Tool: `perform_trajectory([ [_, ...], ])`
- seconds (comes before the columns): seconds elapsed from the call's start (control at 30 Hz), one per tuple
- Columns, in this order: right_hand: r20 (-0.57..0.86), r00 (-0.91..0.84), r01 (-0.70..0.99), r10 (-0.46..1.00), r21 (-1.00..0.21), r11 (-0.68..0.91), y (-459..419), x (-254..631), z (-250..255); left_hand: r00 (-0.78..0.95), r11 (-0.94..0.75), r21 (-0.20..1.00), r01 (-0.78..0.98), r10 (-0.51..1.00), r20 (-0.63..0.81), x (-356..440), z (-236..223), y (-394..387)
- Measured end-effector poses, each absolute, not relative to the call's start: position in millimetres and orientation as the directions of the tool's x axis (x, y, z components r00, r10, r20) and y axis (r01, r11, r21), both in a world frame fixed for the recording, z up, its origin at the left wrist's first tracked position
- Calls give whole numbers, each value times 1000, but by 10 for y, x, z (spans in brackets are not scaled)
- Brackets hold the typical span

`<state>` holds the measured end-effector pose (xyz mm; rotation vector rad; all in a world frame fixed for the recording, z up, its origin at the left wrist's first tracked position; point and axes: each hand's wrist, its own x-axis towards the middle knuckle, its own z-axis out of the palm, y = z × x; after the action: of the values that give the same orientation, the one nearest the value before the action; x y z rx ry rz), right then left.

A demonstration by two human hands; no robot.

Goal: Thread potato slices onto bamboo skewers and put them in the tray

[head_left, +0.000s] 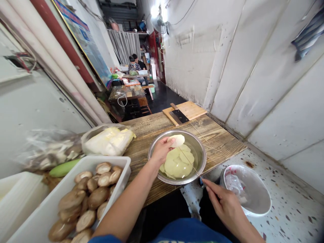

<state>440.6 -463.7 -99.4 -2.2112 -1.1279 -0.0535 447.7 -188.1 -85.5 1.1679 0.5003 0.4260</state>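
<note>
My left hand (pixel 162 149) pinches a pale potato slice (pixel 178 140) above the far left part of a steel bowl (pixel 202 161). In the bowl, several more potato slices (pixel 177 163) lie in water. My right hand (pixel 219 197), beside the bowl's near right edge, is closed on the near end of a thin wooden skewer (pixel 193 167). The skewer slants over the bowl, its far tip pointing toward the slice in my left hand. Whether the tip touches that slice, I cannot tell.
A cleaver (pixel 179 115) lies on a cutting board (pixel 194 109) behind the bowl, with loose skewers (pixel 199 132) nearby. At left stand a white tray (pixel 126 165) of mushrooms and a bagged cabbage (pixel 108 140). A lined bucket (pixel 264 199) is on the floor. Two people sit far back.
</note>
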Motion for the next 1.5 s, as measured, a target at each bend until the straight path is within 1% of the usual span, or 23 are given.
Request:
perform_trajectory([
  [0.07,324,639,733,698,-531,-425,-4632,4399,-979,790,281,958,-52,599,-133,4472,-875,-1865],
  [0.13,332,650,725,684,-539,-428,-4633,4393,-969,772,260,965,-22,618,-149,4463,-890,-1849],
  [0.27,340,672,710,658,-548,-441,-4650,4384,-973,798,323,946,11,567,-202,4447,-899,-1837],
  [0.37,355,686,701,635,-555,-448,-4668,4378,-979,815,353,935,-34,551,-178,4451,-891,-1848],
  [0.47,377,692,701,615,-556,-447,-4676,4373,-972,823,339,935,-103,557,-112,4468,-888,-1858],
  [0.53,380,690,702,616,-559,-441,-4675,4370,-966,797,240,963,-119,602,-52,4476,-893,-1855],
  [0.6,369,689,698,624,-568,-435,-4672,4367,-967,745,88,989,-122,666,33,4480,-903,-1850],
  [0.67,356,686,696,634,-577,-428,-4667,4364,-974,724,8,990,-139,683,96,4482,-913,-1847],
  [0.73,343,680,695,648,-584,-420,-4661,4360,-980,739,56,983,-177,667,95,4485,-922,-1849],
  [0.8,325,671,695,667,-589,-412,-4651,4353,-981,742,137,970,-201,667,59,4488,-929,-1853],
  [0.87,313,661,697,682,-594,-402,-4639,4343,-977,725,176,963,-206,688,29,4489,-933,-1853],
  [1.03,311,657,697,686,-598,-396,-4609,4329,-978,740,365,904,-220,666,-89,4476,-913,-1836],
  [1.07,307,659,694,687,-600,-398,-4603,4331,-982,740,382,899,-215,664,-105,4474,-910,-1832],
  [1.13,291,662,685,690,-608,-401,-4589,4339,-989,727,348,918,-189,678,-108,4473,-910,-1824],
  [1.23,269,668,667,694,-629,-399,-4561,4352,-990,731,274,949,-156,678,-75,4473,-919,-1822],
  [1.37,234,678,633,697,-668,-392,-4522,4357,-970,757,301,936,-182,650,-62,4463,-909,-1849],
  [1.5,225,693,613,685,-684,-395,-4492,4366,-958,755,265,949,-171,654,-47,4450,-894,-1872],
])
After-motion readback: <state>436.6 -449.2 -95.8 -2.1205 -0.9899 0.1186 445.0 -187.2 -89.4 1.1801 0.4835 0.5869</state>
